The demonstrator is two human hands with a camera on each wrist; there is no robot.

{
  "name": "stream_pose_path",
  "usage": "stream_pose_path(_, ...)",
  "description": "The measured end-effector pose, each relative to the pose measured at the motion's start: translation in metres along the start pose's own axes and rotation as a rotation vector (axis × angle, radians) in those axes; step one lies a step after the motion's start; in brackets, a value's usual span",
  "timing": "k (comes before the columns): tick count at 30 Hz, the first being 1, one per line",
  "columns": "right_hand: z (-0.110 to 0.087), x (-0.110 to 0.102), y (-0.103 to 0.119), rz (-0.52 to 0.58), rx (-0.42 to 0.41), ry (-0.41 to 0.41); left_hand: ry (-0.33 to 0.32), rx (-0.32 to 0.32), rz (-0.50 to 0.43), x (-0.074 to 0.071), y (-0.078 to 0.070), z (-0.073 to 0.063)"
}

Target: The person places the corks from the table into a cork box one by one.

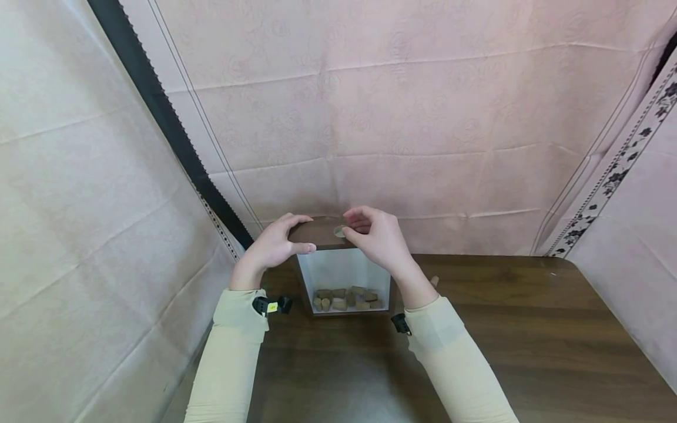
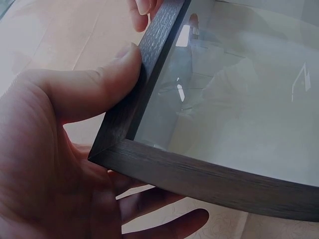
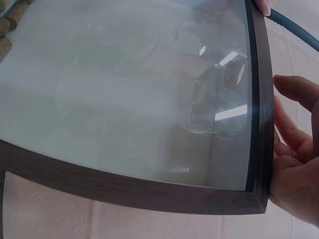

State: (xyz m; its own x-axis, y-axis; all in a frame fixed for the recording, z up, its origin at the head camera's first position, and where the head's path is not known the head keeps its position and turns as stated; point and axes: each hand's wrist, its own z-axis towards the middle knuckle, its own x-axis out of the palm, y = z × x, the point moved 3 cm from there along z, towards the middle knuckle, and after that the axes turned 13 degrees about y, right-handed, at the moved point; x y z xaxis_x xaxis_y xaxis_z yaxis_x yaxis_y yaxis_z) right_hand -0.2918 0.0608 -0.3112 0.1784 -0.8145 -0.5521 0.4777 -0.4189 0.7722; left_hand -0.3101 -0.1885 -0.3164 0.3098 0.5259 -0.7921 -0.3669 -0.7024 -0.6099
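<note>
A dark wooden shadow box [image 1: 389, 296] with a glass front stands upright on the table, with several corks [image 1: 339, 306] at its bottom. A round hole [image 1: 339, 231] shows in its top. My left hand [image 1: 275, 241] holds the box's upper left corner, thumb on the front edge and fingers reaching behind; the left wrist view shows that thumb [image 2: 117, 74] on the frame. Over the top, beside the hole, my right hand [image 1: 378, 235] has loosely bent fingers. Nothing shows between its thumb and fingers in the right wrist view, where the hand [image 3: 299, 169] is against the top edge.
A single cork [image 1: 435, 281] lies on the brown wooden table [image 1: 518, 329], right of the box. Pale cloth [image 1: 402, 117] hangs close behind the box, and more cloth [image 1: 95, 235] hangs at the left.
</note>
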Motion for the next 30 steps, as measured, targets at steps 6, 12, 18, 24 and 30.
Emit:
stream_pose_path(6,0.0,0.0,-0.002,-0.002,-0.001,-0.003,-0.003,0.005,0.0,0.0,-0.001,0.0)
stream_pose_path(12,-0.001,-0.001,0.0,-0.006,-0.001,-0.01,-0.003,0.01,0.002,0.0,-0.002,0.001)
stream_pose_path(18,-0.002,0.0,-0.001,-0.021,-0.031,-0.003,-0.006,0.01,-0.006,0.0,-0.001,0.001)
stream_pose_path(24,-0.004,-0.001,-0.004,-0.037,-0.09,0.013,0.005,0.004,-0.013,-0.001,0.0,0.001)
stream_pose_path(30,-0.018,-0.002,-0.018,0.077,-0.255,-0.016,0.008,-0.005,-0.007,0.001,0.001,0.0)
